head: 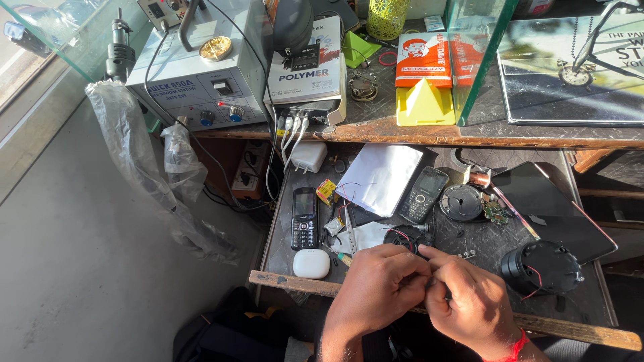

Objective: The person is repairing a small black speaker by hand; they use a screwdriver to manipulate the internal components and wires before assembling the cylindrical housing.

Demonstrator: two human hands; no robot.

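Note:
My left hand point(379, 288) and my right hand point(469, 302) meet over the front edge of an open wooden drawer point(295, 283). Their fingertips pinch something small between them; it is hidden by the fingers. Just behind the knuckles lies a black round part with thin red wires point(401, 236). A screwdriver point(349, 231) lies left of it. A red thread band circles my right wrist.
In the drawer lie two keypad phones point(304, 218) point(423, 194), a white earbud case point(311, 263), white paper point(381, 177), a tablet point(557, 208), a black round speaker body point(542, 268) and a small circuit board point(496, 211). A rework station point(201, 80) and a book point(307, 64) stand on the bench above.

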